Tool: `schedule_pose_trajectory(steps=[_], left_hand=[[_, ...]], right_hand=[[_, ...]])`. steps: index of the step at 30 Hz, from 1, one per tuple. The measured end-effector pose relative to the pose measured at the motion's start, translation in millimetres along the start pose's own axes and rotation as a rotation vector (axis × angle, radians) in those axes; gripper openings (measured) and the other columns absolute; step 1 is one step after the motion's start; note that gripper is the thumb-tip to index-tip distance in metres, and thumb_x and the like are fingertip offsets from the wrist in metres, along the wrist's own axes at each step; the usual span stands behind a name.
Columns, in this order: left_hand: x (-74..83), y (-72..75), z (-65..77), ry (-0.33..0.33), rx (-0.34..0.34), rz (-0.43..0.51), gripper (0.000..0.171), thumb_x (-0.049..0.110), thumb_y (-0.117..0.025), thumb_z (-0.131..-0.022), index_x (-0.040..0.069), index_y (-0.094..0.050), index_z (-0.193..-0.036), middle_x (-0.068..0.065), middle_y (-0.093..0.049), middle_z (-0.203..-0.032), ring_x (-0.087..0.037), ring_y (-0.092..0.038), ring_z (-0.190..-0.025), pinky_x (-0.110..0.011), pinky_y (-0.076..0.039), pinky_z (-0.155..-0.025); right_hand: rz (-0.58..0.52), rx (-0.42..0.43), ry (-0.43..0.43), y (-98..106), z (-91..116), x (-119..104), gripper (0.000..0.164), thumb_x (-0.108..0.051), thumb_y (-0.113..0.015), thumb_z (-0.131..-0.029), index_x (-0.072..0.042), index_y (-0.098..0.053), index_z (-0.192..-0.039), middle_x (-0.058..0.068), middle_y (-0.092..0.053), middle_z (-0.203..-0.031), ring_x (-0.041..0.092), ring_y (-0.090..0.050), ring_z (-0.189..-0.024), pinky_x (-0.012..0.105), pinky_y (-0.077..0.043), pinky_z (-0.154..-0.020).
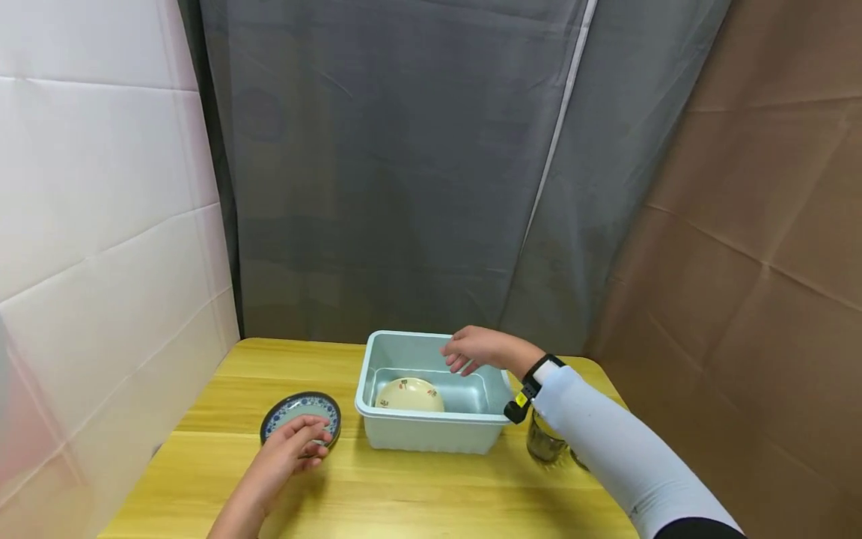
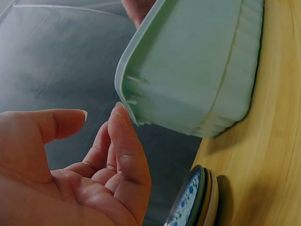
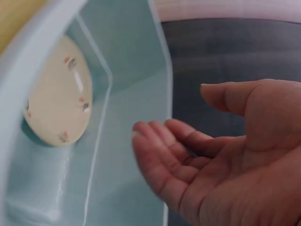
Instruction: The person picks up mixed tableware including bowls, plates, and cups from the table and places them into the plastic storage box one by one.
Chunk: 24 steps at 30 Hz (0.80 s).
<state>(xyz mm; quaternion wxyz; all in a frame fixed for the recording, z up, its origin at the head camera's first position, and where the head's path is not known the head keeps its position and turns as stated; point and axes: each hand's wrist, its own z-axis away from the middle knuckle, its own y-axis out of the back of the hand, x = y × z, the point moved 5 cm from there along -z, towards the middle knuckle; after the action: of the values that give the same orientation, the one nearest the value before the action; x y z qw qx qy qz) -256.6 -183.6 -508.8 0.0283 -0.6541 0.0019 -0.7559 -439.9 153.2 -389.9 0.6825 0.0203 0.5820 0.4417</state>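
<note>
A pale blue plastic bin [image 1: 431, 433] stands on the table, and a cream plate [image 1: 409, 394] with small printed motifs lies inside it on the left. My right hand [image 1: 481, 348] hovers over the bin's right part, fingers loosely bent, holding nothing. In the right wrist view, the cream plate [image 3: 61, 96] is apart from those fingers. Left of the bin, a small stack of plates [image 1: 299, 405] has a blue floral plate with a dark rim on top. My left hand [image 1: 286, 453] is above the near side of this stack, its fingers relaxed around nothing.
Glass cups [image 1: 544, 438] stand right of the bin, partly hidden by my right forearm. The wooden table [image 1: 404, 494] ends at a grey curtain [image 1: 404, 187] behind. A white sheet [image 1: 101, 224] hangs at left, a brown one [image 1: 747, 247] at right.
</note>
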Motion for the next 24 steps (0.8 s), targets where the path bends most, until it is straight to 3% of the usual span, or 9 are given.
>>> schedule_pose_trajectory(steps=[5, 11, 18, 24], left_hand=[[4.8, 1.9, -2.1, 0.002, 0.018, -0.013, 0.031, 0.022, -0.063, -0.113, -0.001, -0.065, -0.133, -0.011, -0.073, -0.11, -0.023, -0.07, -0.094, -0.033, -0.063, -0.078], [7.8, 0.8, -4.2, 0.008, 0.014, -0.015, 0.027, 0.021, -0.063, -0.113, 0.0, -0.067, -0.131, -0.009, -0.073, -0.108, -0.021, -0.069, -0.093, -0.031, -0.063, -0.076], [13.9, 0.0, -1.8, 0.001, -0.015, -0.039, 0.024, 0.021, -0.061, -0.114, 0.003, -0.067, -0.129, -0.009, -0.073, -0.111, -0.022, -0.069, -0.095, -0.032, -0.063, -0.079], [20.2, 2.5, 2.2, -0.009, -0.023, -0.055, 0.024, 0.021, -0.061, -0.114, 0.002, -0.066, -0.129, -0.011, -0.073, -0.114, -0.023, -0.069, -0.097, -0.032, -0.063, -0.079]], right_hand=[[-0.081, 0.061, 0.089, 5.6, 28.0, -5.1, 0.043, -0.033, -0.065, -0.113, 0.004, -0.067, -0.135, 0.026, -0.07, -0.133, 0.037, -0.073, -0.119, 0.049, -0.061, -0.101], [-0.145, 0.196, 0.195, 10.5, 72.9, 5.4, 0.037, -0.028, -0.064, -0.114, 0.006, -0.066, -0.13, 0.028, -0.069, -0.127, 0.04, -0.073, -0.114, 0.05, -0.062, -0.098], [-0.202, 0.376, 0.229, 6.7, 118.0, 35.5, 0.032, -0.028, -0.064, -0.114, 0.003, -0.066, -0.123, 0.015, -0.071, -0.115, 0.033, -0.073, -0.109, 0.043, -0.062, -0.093], [-0.332, 0.513, 0.25, -10.3, 138.8, 63.6, 0.025, -0.02, -0.064, -0.114, 0.004, -0.066, -0.122, 0.008, -0.073, -0.107, 0.024, -0.073, -0.099, 0.04, -0.063, -0.089]])
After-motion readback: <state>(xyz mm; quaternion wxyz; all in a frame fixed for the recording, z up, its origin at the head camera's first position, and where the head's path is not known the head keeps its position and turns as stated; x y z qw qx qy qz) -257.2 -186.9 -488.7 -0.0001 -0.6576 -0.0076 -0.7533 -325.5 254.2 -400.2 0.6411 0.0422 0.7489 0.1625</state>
